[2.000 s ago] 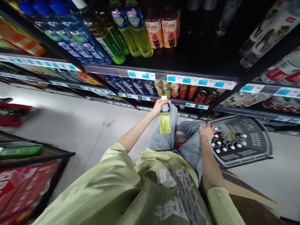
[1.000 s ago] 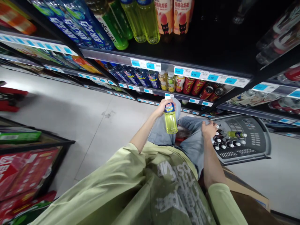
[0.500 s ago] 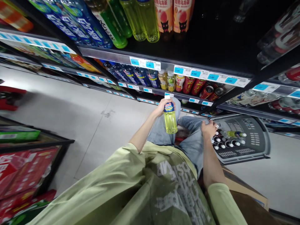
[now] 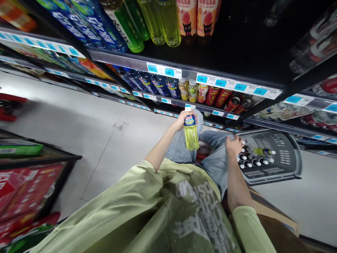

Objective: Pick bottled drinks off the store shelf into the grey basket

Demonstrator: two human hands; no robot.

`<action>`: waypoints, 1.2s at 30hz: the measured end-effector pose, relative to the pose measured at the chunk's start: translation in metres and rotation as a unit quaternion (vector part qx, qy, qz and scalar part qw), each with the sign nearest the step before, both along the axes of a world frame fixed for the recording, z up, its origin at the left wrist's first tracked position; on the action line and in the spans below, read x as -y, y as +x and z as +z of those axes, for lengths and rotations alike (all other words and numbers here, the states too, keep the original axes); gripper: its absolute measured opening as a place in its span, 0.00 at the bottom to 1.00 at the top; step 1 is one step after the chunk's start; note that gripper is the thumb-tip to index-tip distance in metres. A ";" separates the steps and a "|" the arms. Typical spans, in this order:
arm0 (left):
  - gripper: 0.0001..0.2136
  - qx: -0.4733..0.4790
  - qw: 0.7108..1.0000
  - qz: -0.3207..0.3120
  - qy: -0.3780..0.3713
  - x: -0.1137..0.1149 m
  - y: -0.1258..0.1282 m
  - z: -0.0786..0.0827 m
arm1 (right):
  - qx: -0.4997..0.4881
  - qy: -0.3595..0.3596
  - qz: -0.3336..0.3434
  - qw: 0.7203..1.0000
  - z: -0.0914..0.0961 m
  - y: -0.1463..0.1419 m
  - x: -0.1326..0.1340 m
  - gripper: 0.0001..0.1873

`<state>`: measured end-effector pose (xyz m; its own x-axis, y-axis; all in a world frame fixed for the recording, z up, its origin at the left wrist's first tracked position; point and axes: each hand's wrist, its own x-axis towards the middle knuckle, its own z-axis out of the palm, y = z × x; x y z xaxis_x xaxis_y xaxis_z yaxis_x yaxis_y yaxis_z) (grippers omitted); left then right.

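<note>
My left hand (image 4: 181,120) is wrapped round the upper part of a bottle of yellow-green drink (image 4: 191,137) with a white cap and a blue label. The bottle stands nearly upright in front of my left knee. My right hand (image 4: 234,144) rests over my right knee with its fingers apart, holding nothing. Close beside it on the right is a grey shopping basket (image 4: 286,149). Inside the basket, several dark bottles with white caps (image 4: 247,163) stand together, and one yellow-green bottle (image 4: 260,151) lies on its side.
Drink shelves (image 4: 189,79) run across the front, with bottles and cans on several levels and price tags along the edges. A cardboard box (image 4: 273,215) is at lower right. Red cartons (image 4: 23,189) fill a display at left. Pale floor tiles (image 4: 105,151) lie between.
The view has shifted very slightly. The bottle stays in my left hand, and my right hand remains on my knee.
</note>
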<state>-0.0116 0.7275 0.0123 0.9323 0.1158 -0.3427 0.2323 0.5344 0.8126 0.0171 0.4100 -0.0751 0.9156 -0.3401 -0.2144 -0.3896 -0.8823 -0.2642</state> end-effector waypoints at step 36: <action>0.16 0.021 1.000 -0.009 0.018 0.010 0.007 -0.005 | 0.006 -0.005 0.002 1.000 0.003 0.000 -0.001 0.28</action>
